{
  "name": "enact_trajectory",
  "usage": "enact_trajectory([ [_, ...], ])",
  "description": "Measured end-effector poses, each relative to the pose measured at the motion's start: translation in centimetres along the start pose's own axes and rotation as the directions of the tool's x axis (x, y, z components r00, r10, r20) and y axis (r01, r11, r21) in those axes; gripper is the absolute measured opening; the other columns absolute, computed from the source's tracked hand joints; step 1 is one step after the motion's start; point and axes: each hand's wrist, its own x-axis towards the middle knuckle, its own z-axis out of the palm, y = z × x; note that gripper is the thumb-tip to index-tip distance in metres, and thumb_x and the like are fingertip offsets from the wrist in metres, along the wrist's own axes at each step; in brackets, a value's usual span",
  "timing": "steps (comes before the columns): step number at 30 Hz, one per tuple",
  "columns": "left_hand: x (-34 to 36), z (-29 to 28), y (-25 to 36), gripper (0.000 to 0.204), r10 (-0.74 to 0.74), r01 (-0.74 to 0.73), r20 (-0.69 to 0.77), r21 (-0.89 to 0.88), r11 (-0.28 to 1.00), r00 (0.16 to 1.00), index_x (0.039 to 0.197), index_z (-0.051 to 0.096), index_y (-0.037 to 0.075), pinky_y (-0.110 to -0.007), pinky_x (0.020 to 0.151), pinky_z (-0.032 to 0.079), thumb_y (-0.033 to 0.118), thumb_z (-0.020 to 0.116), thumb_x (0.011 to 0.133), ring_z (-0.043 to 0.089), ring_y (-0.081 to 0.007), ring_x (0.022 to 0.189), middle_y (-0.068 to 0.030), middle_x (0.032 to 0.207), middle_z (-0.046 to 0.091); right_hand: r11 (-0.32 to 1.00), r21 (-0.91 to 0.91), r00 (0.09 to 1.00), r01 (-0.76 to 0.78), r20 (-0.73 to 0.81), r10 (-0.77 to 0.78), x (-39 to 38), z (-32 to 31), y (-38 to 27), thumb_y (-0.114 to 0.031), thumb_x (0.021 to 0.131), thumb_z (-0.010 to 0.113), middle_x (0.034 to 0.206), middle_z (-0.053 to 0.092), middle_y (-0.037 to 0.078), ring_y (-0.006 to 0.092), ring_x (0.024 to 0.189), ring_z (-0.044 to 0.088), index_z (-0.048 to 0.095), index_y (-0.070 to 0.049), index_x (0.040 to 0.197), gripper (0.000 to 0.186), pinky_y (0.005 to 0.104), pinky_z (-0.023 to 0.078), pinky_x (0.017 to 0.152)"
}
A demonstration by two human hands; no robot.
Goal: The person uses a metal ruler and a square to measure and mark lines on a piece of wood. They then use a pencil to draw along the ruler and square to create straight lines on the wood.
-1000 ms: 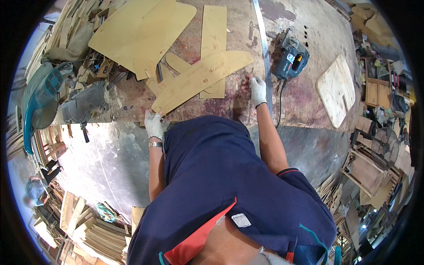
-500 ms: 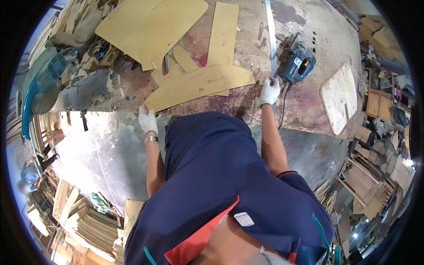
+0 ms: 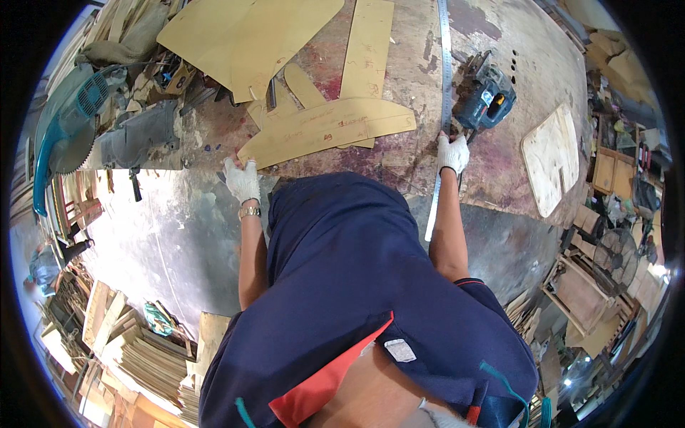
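Note:
My left hand (image 3: 242, 180), in a white glove with a metal watch at the wrist, has its fingers at the left tip of a long curved tan template (image 3: 335, 127) and seems to pinch it. The template has a bowed upper edge and red handwritten marks, and overlaps other tan pieces. My right hand (image 3: 453, 152), also gloved, is closed on a long steel ruler (image 3: 446, 64), whose near end sticks out below the hand over the table edge. Just beyond that hand lies a dark blue jigsaw (image 3: 485, 98), its cord running down beside the hand.
A large tan sheet (image 3: 242, 39) and a straight tan strip (image 3: 367, 50) lie farther back on the stained table (image 3: 407, 64). At right is a pale wooden panel (image 3: 549, 160). A teal circular saw (image 3: 75, 121) stands at left, stacked planks (image 3: 146, 367) at lower left.
The steel ruler has slid toward me with my right hand, and more of its near end shows. My left hand stays at the template's tip. The whole view has shifted slightly.

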Motion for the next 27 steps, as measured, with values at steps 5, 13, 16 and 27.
enact_trajectory([
  [5,-0.7,0.4,1.0,0.047,0.129,-0.126,-0.081,0.037,0.991,0.988,0.12,0.062,0.005,-0.042,0.084,0.051,0.022,0.078,0.08,0.064,-0.033,0.099,-0.0155,0.106,0.066,0.993,-0.081,0.991,0.081,0.111,-0.072,0.4,-0.4,0.3,-0.052,0.083,0.069,0.097,0.072,0.023,0.042,0.094,0.068,0.07,-0.004,0.099,0.051,0.0476,0.053,0.083],
  [13,-3.0,-0.6,4.6,0.029,0.286,-0.305,0.368,-0.007,0.952,0.885,0.098,0.066,0.003,-0.045,0.074,0.05,0.031,0.063,0.092,0.067,-0.0422,0.087,-0.0234,0.088,0.069,0.962,-0.153,0.972,0.227,0.093,-0.215,0.5,-0.2,0.8,-0.053,0.086,0.064,0.099,0.07,0.022,0.0413,0.096,0.066,0.072,-0.004,0.106,0.054,0.0484,0.052,0.086],
  [16,-3.6,-0.2,4.8,0.027,0.201,-0.208,0.402,-0.028,0.978,0.893,0.096,0.066,0.003,-0.046,0.073,0.05,0.029,0.065,0.091,0.067,-0.0421,0.087,-0.0229,0.088,0.069,0.962,-0.113,0.963,0.248,0.138,-0.232,1.3,-1.1,0.4,-0.051,0.088,0.065,0.083,0.072,0.02,0.0354,0.081,0.071,0.071,-0.003,0.089,0.049,0.0452,0.053,0.071],
  [27,-1.9,-0.5,4.0,0.022,0.182,-0.162,0.208,-0.111,0.981,0.961,0.091,0.066,0.005,-0.041,0.069,0.051,0.025,0.071,0.084,0.068,-0.0314,0.076,-0.0131,0.079,0.07,0.519,0.813,0.933,-0.265,0.353,-0.076,-6.2,-6.1,-1.2,-0.039,0.098,0.066,0.059,0.056,0.002,0.0111,0.046,0.051,0.055,-0.009,0.077,0.038,0.0259,0.039,0.044],
])
